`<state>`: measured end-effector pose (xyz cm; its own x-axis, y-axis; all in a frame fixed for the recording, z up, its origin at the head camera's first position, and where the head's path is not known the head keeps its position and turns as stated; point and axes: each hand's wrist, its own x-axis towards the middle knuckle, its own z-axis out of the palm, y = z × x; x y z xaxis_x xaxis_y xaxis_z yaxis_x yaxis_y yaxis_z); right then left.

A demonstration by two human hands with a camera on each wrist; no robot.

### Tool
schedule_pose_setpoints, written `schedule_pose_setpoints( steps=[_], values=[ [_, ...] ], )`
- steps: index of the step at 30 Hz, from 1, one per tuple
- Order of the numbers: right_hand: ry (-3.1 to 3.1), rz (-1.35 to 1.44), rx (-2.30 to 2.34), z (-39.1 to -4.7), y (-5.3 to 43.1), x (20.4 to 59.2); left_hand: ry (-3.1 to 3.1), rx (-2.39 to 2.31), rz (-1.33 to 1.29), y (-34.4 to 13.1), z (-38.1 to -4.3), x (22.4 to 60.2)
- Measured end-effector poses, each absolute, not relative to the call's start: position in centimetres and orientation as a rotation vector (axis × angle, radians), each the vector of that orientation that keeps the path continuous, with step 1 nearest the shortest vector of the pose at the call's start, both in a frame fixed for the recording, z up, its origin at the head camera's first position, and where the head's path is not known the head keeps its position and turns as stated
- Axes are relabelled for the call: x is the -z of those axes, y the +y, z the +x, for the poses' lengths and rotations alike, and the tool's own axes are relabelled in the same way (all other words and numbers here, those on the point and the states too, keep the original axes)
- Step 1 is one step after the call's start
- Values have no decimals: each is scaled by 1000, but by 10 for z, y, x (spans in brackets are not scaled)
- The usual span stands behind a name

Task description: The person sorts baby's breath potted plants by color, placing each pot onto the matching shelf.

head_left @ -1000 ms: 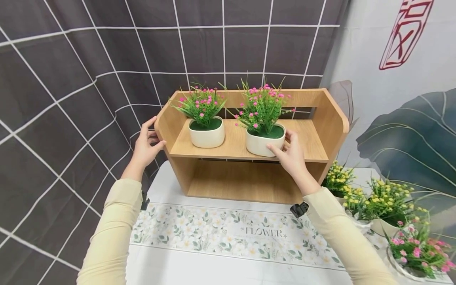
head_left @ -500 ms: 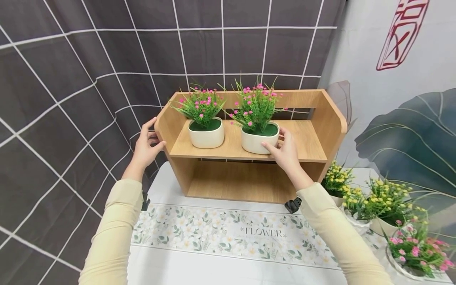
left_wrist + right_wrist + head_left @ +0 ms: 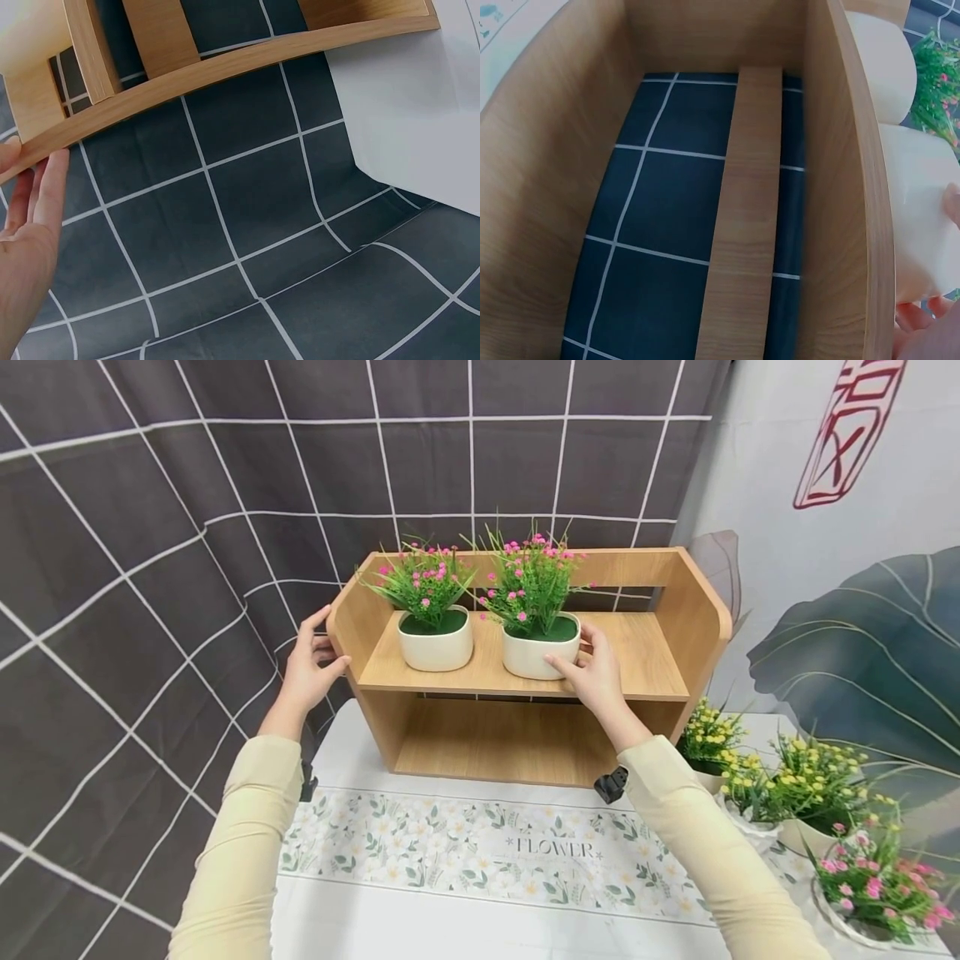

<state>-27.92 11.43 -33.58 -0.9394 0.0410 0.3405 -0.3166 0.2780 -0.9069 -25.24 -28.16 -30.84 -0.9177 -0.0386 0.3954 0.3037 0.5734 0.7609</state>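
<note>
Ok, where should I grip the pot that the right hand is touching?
Probably at the right end of the held pot, below its flowers, coming from the right: thumb in front, fingers round the end, as the right hand does. That rounded end faces away from the other pot.

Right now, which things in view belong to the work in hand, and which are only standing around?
In the work:
wooden shelf, held at its side by the left grip
pink-flowered pot, held by the right grip
second pink-flowered pot on the same board, probably

Apparently standing around:
yellow-flowered plants right of the shelf
pink-flowered plant at the table's right
</note>
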Motion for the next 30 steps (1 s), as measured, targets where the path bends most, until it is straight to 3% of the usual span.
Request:
schedule_pose_setpoints(
  steps=[30],
  values=[
    [-2321,267,-1726,-294,94,334,-2433,1303,-219,-281,-251,306]
  ],
)
